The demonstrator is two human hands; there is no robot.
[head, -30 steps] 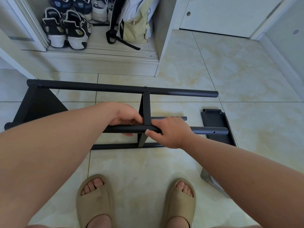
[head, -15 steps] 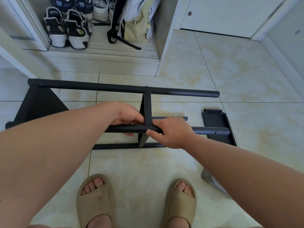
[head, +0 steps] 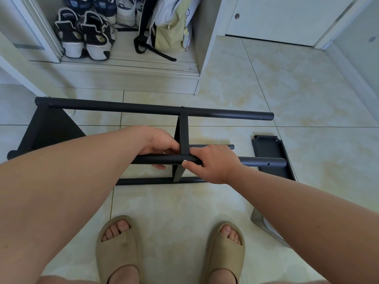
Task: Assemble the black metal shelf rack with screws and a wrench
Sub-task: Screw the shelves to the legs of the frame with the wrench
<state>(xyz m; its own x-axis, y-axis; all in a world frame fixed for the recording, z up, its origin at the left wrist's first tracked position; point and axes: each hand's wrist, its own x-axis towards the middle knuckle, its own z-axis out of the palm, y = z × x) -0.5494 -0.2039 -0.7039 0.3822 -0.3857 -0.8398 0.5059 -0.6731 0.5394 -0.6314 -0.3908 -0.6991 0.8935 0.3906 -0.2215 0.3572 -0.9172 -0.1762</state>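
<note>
At twelve o'clock, we are gripping the black round metal tube [head: 262,161], lying nine-to-three, left hand [head: 162,143] and right hand [head: 213,162] flanking the flat black brace [head: 184,130].

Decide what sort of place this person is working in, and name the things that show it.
Most likely a home entryway: sneakers and a bag sit in a low open cupboard, the floor is glossy tile, and the person stands in slippers near a white door.
</note>
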